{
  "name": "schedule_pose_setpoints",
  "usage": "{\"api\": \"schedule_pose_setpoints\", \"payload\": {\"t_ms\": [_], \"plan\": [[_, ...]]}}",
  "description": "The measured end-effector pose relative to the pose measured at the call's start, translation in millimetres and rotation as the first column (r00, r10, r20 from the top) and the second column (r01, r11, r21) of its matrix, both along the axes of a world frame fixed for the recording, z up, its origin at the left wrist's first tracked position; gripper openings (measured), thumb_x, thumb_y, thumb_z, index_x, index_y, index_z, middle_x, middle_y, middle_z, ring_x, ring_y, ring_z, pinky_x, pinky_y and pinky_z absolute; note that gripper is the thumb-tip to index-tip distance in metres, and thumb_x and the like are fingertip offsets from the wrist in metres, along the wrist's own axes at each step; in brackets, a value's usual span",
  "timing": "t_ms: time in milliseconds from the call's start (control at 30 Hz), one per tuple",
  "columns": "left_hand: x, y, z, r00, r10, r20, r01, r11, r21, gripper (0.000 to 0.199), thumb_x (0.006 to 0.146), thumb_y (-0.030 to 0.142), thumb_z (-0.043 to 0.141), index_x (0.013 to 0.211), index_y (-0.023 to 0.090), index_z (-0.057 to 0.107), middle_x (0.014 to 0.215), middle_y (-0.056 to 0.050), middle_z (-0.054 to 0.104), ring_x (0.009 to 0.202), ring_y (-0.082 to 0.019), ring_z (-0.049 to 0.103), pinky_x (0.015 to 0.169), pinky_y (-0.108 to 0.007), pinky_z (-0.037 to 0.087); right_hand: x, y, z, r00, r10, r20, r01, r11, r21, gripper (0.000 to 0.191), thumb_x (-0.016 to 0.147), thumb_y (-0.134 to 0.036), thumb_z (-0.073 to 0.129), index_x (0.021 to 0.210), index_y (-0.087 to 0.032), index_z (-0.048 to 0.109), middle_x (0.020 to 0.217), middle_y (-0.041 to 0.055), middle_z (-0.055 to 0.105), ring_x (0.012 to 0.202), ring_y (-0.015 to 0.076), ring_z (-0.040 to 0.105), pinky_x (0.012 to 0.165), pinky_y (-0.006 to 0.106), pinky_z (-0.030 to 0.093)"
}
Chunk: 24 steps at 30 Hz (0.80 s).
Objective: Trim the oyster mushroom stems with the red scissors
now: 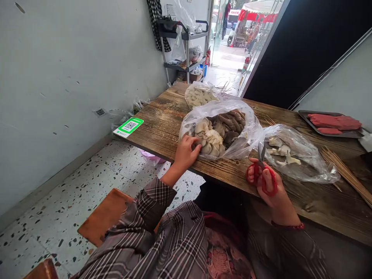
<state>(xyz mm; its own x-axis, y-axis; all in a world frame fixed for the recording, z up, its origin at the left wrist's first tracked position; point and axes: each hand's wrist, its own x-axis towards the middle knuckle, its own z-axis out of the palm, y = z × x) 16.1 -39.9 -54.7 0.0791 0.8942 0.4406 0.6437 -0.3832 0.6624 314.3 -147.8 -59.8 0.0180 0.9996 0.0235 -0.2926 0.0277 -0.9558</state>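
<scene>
Oyster mushrooms [213,140] fill an opened clear plastic bag [250,120] on the wooden table. My left hand [186,152] rests at the bag's near left edge, its curled fingertips against the outermost mushrooms; a gap shows between thumb and fingers, and I see nothing held there. My right hand [274,190] grips red-handled scissors [261,155], with its fingers through the loops and the blades pointing up, close together. Just beyond the scissors lies another clear bag [314,159] with a few mushroom pieces [286,152] in it.
A further bag of pale mushrooms [200,97] sits at the far end of the table [157,124]. To the right are bamboo skewers [348,174] and a dark tray [345,133] with red meat [334,121]. A green QR card [128,127] lies at the left edge. Behind stands a shelf cart [187,37].
</scene>
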Motion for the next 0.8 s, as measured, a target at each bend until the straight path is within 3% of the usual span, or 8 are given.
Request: {"api": "schedule_pose_setpoints", "payload": {"t_ms": [167, 267, 367, 500, 633, 800], "plan": [[13.7, -23.3, -5.2, 0.998, -0.057, 0.019, 0.058, 0.998, -0.010, 0.022, 0.085, 0.024, 0.070, 0.105, 0.021, 0.061, 0.092, -0.003, 0.061, 0.079, -0.017, 0.059, 0.078, -0.033, 0.051, -4.2, -3.3, 4.6, 0.995, -0.032, 0.091, 0.031, 0.999, 0.014, 0.041, 0.093, -0.053, 0.062, 0.124, -0.026, 0.067, 0.087, 0.0032, 0.060, 0.074, 0.0165, 0.057, 0.063, 0.027, 0.050], [11.1, -21.7, -5.1, 0.995, -0.060, 0.080, 0.063, 0.997, -0.039, 0.023, 0.086, 0.024, 0.067, 0.107, 0.020, 0.060, 0.089, -0.002, 0.062, 0.071, -0.015, 0.056, 0.072, -0.031, 0.050, -7.1, -3.1, 17.7, 0.989, 0.001, 0.148, -0.004, 1.000, 0.021, 0.042, 0.093, -0.053, 0.063, 0.126, -0.027, 0.067, 0.089, 0.0041, 0.063, 0.076, 0.0168, 0.058, 0.064, 0.028, 0.051], [2.7, -2.3, 3.5, 0.992, -0.027, 0.122, 0.028, 1.000, -0.010, 0.019, 0.088, 0.023, 0.063, 0.106, 0.020, 0.063, 0.091, -0.004, 0.065, 0.077, -0.017, 0.060, 0.078, -0.033, 0.052, -12.3, 1.9, 36.9, 0.981, 0.045, 0.187, -0.052, 0.998, 0.033, 0.044, 0.089, -0.053, 0.070, 0.124, -0.028, 0.069, 0.090, 0.0049, 0.066, 0.076, 0.0165, 0.059, 0.064, 0.027, 0.051], [-4.2, 44.8, 19.9, 0.993, -0.019, 0.118, 0.017, 1.000, 0.018, 0.026, 0.086, 0.016, 0.058, 0.110, 0.018, 0.067, 0.109, -0.010, 0.069, 0.097, -0.022, 0.064, 0.092, -0.039, 0.053, -26.5, 8.4, 53.2, 0.980, 0.070, 0.187, -0.077, 0.997, 0.029, 0.046, 0.083, -0.055, 0.076, 0.120, -0.029, 0.071, 0.087, 0.0043, 0.068, 0.071, 0.0152, 0.060, 0.060, 0.025, 0.050], [-2.7, 82.8, 29.5, 0.994, -0.037, 0.104, 0.042, 0.998, -0.041, 0.037, 0.082, 0.009, 0.056, 0.116, 0.014, 0.069, 0.118, -0.013, 0.069, 0.105, -0.025, 0.064, 0.101, -0.043, 0.050, -41.5, 6.6, 48.2, 0.979, 0.122, 0.163, -0.120, 0.992, -0.024, 0.046, 0.083, -0.054, 0.076, 0.120, -0.028, 0.070, 0.086, 0.0036, 0.067, 0.069, 0.0139, 0.058, 0.060, 0.025, 0.050], [0.5, 81.5, 31.6, 0.998, -0.040, 0.042, 0.038, 0.999, 0.032, 0.034, 0.084, 0.013, 0.058, 0.115, 0.017, 0.072, 0.115, -0.012, 0.067, 0.107, -0.026, 0.061, 0.103, -0.044, 0.049, -47.1, 2.9, 37.8, 0.976, 0.138, 0.169, -0.127, 0.989, -0.074, 0.046, 0.086, -0.053, 0.074, 0.123, -0.026, 0.070, 0.087, 0.0041, 0.067, 0.073, 0.0142, 0.060, 0.062, 0.024, 0.052]]}}
